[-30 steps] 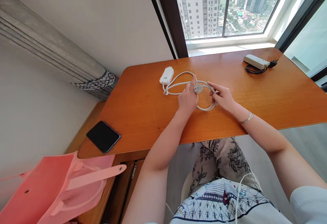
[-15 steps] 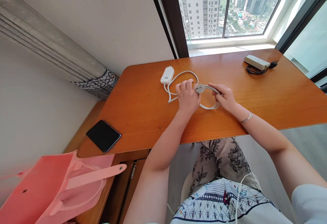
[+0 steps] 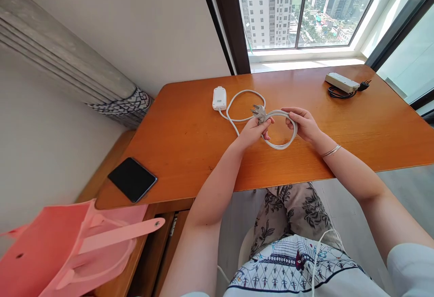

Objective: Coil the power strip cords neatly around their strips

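A white power cord is wound into a loop point(image 3: 280, 147) between my two hands. My left hand point(image 3: 255, 131) is closed on the left side of the loop, just below the plug point(image 3: 259, 112), whose metal prongs point up and left. My right hand point(image 3: 303, 123) pinches the upper right of the loop between thumb and fingers. From the left hand the cord runs in a loose curve over the desk to a white power strip block point(image 3: 219, 98), which lies near the back edge with its end toward me.
A second power strip point(image 3: 342, 82) with a black cord and plug lies at the back right of the wooden desk point(image 3: 190, 152). A black phone point(image 3: 132, 179) is at the front left corner. Beside that corner is an open pink bag point(image 3: 54, 247). A window stands behind.
My left hand has turned over and regripped the cord, so the plug now points up and left. The coil is rounder and more raised. The right hand has shifted slightly right.
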Tool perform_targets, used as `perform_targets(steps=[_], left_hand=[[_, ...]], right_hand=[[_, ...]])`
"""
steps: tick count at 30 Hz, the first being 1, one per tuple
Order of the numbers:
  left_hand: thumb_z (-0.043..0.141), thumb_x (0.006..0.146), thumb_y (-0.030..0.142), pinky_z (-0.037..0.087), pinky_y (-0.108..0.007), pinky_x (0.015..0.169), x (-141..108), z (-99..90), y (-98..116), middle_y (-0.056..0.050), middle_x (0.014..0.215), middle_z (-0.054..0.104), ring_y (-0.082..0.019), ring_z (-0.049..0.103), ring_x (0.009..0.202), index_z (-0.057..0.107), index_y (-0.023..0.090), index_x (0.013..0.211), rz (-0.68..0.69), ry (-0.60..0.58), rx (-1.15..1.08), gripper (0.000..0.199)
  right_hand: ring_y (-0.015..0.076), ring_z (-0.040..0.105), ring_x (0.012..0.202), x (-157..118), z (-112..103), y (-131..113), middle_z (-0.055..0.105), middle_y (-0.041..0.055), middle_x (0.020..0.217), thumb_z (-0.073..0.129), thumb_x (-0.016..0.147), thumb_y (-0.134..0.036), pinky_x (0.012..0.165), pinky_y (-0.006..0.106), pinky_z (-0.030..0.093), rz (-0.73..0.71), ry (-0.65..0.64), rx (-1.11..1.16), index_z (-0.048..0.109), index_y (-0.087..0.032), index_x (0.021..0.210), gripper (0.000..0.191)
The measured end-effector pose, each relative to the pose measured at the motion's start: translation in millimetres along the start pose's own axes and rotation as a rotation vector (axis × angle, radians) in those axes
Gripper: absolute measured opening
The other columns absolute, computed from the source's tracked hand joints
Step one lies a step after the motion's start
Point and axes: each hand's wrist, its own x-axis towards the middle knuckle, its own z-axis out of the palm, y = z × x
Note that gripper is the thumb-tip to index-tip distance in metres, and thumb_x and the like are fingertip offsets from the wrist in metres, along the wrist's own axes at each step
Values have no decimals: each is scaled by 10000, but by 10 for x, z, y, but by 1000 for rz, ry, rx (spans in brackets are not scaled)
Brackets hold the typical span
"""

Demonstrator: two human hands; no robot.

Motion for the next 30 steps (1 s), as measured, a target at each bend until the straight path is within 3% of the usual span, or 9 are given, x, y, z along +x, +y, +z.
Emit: perform_targets(steps=[5,9,13,19,23,27,30], left_hand=[[629,961,252,499,-187,493,4,103,44,112,493,405,-47,408,404,506,187,807,-56,119,-127,208],[584,984,223,537,-192,549,42,97,60,125,501,383,-39,412,397,500,193,832,-42,306,-203,176],[547,979,171,570,-205,596,80,24,37,114,555,441,-38,474,424,531,188,900,-8,398,-216,82],[587,923,130,573,-217,545,99,20,-62,62,706,609,-65,602,467,569,174,1060,10,366,-52,146],[570,925,129,604,-235,572,100,28,-86,42,741,649,-65,601,478,584,169,1095,38,335,-46,176],[518,920,118,614,-253,587,110,-2,-118,-5,856,719,-61,593,478,610,156,1102,42,308,30,208],[492,866,85,600,-265,575,102,-12,-162,-58,1001,763,-82,631,495,639,155,1208,61,249,197,379]], right_hand=[[97,589,642,-25,48,-15,669,-25,748,872,711,-454,620,232,516,106,-18,142,739,-210,1117,492],[152,708,769,-38,66,26,713,-5,831,861,729,-363,761,298,593,210,-103,158,679,-212,1157,488],[167,727,766,-39,105,95,706,-7,826,781,811,-327,806,362,617,267,-123,175,625,-209,1164,404],[94,526,540,-50,158,99,469,-109,611,734,834,-318,703,329,609,178,-63,146,603,-223,1139,346],[76,411,499,-58,182,82,381,-118,596,748,841,-457,628,309,583,170,-53,117,586,-222,1026,340],[81,422,498,-42,175,126,378,-112,599,706,842,-635,619,314,587,155,-47,51,551,-231,972,451],[90,435,488,-37,152,180,415,-101,640,704,853,-628,567,306,569,96,-14,-96,544,-246,1098,482]])
